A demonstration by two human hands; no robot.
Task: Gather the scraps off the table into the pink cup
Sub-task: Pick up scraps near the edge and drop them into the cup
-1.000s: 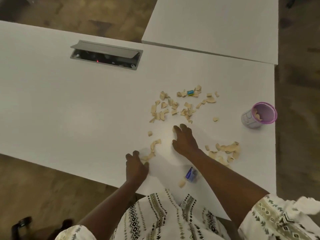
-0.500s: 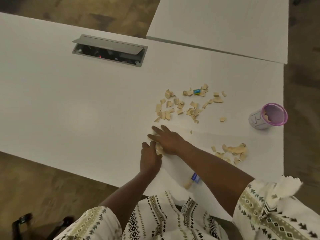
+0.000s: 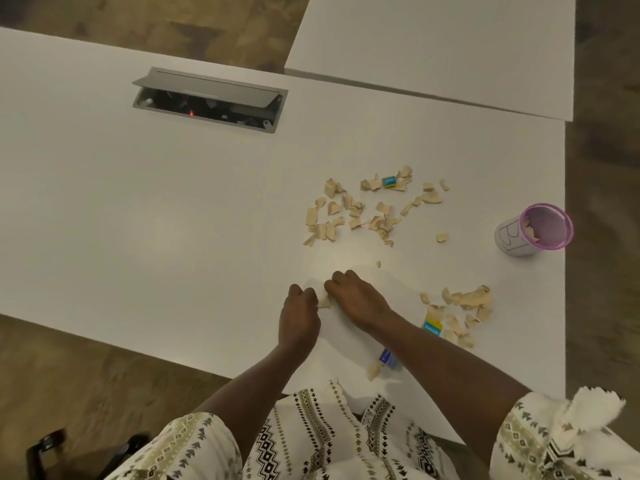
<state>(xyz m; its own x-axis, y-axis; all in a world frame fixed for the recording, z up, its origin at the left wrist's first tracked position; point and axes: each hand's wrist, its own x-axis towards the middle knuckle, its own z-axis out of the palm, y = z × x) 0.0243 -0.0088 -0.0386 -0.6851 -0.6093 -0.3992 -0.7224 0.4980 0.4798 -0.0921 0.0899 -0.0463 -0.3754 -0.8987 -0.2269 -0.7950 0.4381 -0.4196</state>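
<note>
**Table:** white top. A second white table butts against its far edge, cut off at the top of the view.

**Cable hatch:** grey, recessed, lid raised. The interior is dark with one red light, and its contents are hard to make out.

**Scraps, far cluster:** tan torn pieces, loosely spread in the middle of the table. A small blue-and-yellow packet lies among them.

**Scraps, right cluster:** a denser heap beside the right forearm, with a blue-and-yellow wrapper at its edge whose print is unreadable.

**Blue item:** near the front edge, partly hidden under the right forearm, with a tan scrap just beside it.

**Pink cup:** stands near the right edge, well apart from both hands. Its rim is pink, its grey side bears a line drawing, and a few tan pieces show inside.

**Left hand:** fingers curled in tight, knuckles up.

**Right hand:** fingers bent, with the tips hidden beneath.

**Small scrap pile:** lies between the two hands and touches both. Whether either hand actually grips the pieces cannot be told.

**Black object:** on the floor at lower left, blurred and cut off.
</note>
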